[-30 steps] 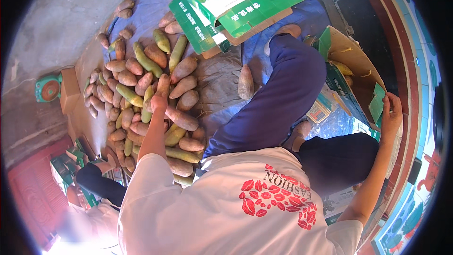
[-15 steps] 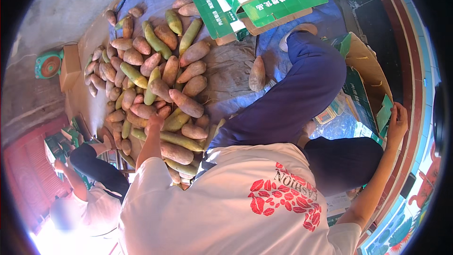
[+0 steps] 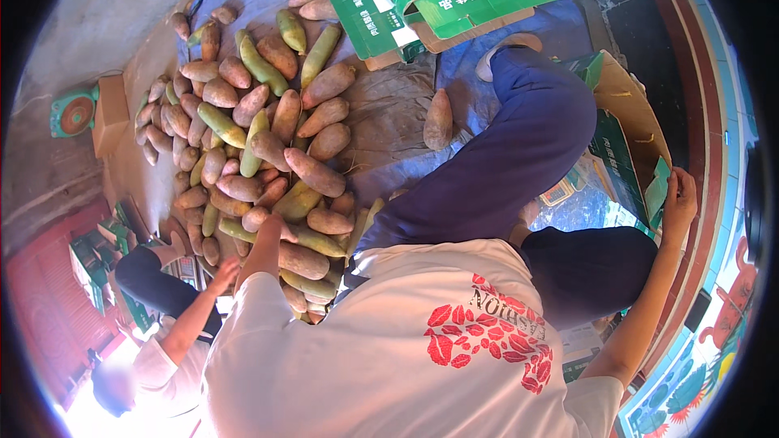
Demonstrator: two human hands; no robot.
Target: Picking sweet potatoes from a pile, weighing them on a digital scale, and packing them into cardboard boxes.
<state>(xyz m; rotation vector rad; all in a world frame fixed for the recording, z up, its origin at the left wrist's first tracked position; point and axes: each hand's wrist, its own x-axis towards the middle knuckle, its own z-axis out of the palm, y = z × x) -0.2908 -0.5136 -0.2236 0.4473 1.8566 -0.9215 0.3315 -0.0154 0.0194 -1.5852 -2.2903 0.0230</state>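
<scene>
My left hand (image 3: 277,227) reaches into a heap of thick, soil-covered roots (image 3: 329,140) that look like radishes, some brown-pink, others green (image 3: 264,65). It rests against a small pinkish root (image 3: 255,219); its fingers are mostly hidden, so I cannot tell whether it grips it. To my right, my right hand (image 3: 680,199) has its fingers closed at the green flap (image 3: 658,190) of an upright open cardboard box (image 3: 633,101). That box stands beside my bent leg, and its inside is only partly seen.
A green-and-white carton (image 3: 487,4) lies ahead on the blue sheet (image 3: 560,32). One single root (image 3: 438,120) lies between carton and leg. A co-worker (image 3: 174,349) sits at the lower left near more cartons. A green fan (image 3: 73,113) stands by a brown box (image 3: 110,116).
My left hand has drawn back slightly toward me over the heap. My right hand stays at the box flap. The co-worker's arm has swung over toward the heap.
</scene>
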